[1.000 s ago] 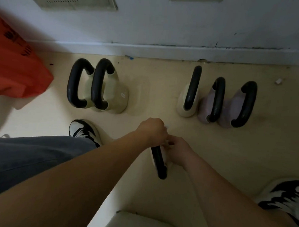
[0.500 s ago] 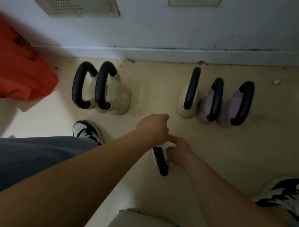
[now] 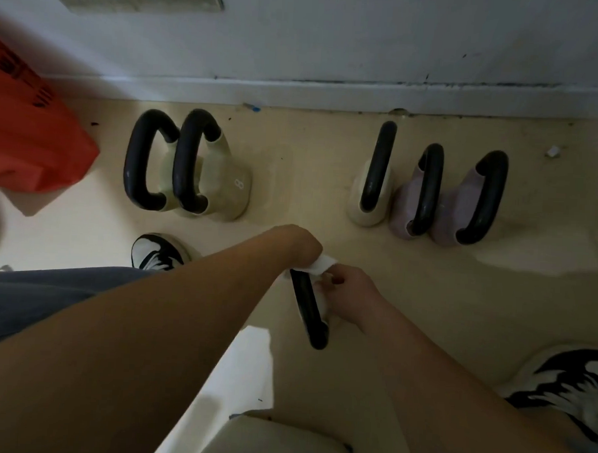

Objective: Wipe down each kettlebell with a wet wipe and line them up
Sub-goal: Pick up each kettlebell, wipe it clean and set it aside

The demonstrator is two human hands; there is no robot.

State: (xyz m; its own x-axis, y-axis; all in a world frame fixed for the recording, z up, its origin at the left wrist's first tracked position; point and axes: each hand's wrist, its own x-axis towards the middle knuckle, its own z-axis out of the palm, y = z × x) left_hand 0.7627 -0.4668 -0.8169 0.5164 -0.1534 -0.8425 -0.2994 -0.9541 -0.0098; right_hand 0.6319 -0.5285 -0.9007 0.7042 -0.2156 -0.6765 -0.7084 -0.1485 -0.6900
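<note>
A small kettlebell with a black handle [image 3: 309,309] stands on the floor between my feet. My left hand [image 3: 302,245] presses a white wet wipe [image 3: 320,264] onto the far end of that handle, fingers curled round it. My right hand [image 3: 348,291] grips the kettlebell from the right side and hides most of its pale body. Along the wall stand two green-cream kettlebells [image 3: 221,178] on the left. On the right stand a cream kettlebell [image 3: 364,198] and two lilac ones [image 3: 461,207].
An orange bag [image 3: 31,129] lies at the far left by the white baseboard [image 3: 330,94]. My shoes [image 3: 159,254] [image 3: 564,385] flank the work spot. A cream rounded object [image 3: 274,444] sits at the bottom edge. A small white scrap [image 3: 552,151] lies far right.
My left hand has shifted a little left on the handle's far end, and the wet wipe now shows between my hands. My right hand stays on the kettlebell.
</note>
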